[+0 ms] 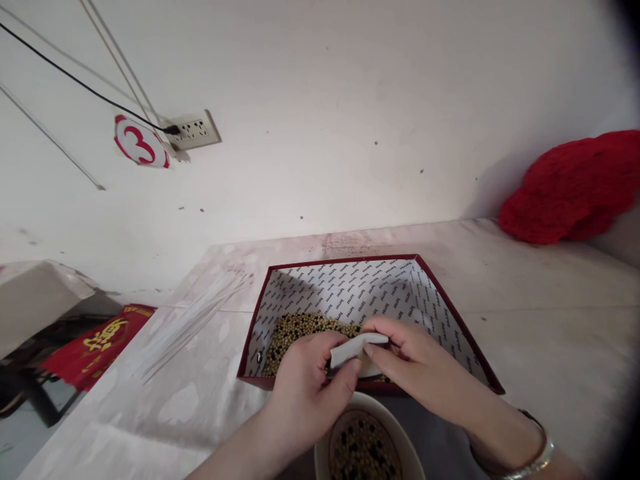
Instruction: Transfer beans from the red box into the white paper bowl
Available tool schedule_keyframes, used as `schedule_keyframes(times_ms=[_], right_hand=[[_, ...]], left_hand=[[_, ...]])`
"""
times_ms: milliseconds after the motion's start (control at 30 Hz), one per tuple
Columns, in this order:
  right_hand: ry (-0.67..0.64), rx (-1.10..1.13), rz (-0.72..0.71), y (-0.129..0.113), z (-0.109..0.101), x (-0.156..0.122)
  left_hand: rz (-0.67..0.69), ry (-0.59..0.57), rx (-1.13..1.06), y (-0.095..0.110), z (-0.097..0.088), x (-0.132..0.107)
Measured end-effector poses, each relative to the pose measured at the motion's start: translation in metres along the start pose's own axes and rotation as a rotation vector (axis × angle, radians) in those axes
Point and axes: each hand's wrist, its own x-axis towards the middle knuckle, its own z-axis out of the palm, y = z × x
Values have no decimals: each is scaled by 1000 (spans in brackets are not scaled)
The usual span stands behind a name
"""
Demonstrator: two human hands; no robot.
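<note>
"White, that bowl (404, 437), down by the near edge of the box (350, 283). Why there?"

"Easy reach, I'd guess. Just one bowl, holding tan and black bead-like pieces (363, 450), far too many to count. What it stands on, I can't see."

"And the two hands above?"

"Left hand (315, 380) and right hand (405, 347) pinch one pale folded piece (353, 348), an end each, over the box's near side. It looks thin, so gripping both ends probably stops it sagging. Paper or cloth, I can't tell."

"So, one box?"

"One, dark red at the rim, lined with printed paper. Its walls likely stop loose bits rolling across the tabletop (550, 320). Similar pieces (300, 327) lie toward its left corners, again past counting."

"Beyond that?"

"Thin strips (210, 300) lie slantwise between the box and the tabletop's left edge, perhaps to be out of the way; they blur together, so no number. One red heap (575, 187) sits at the far right corner, maybe propped by the wall (350, 133). Up there I count one socket plate (200, 130), one black plug (173, 129) and one numeral sign (141, 141)."
</note>
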Motion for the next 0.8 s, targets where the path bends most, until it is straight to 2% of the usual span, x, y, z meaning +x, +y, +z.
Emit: schedule_keyframes(times_ms=[800], right_hand=[[4, 4, 0, 1, 0, 0]], left_hand=[[-4, -20, -9, -1, 0, 1]])
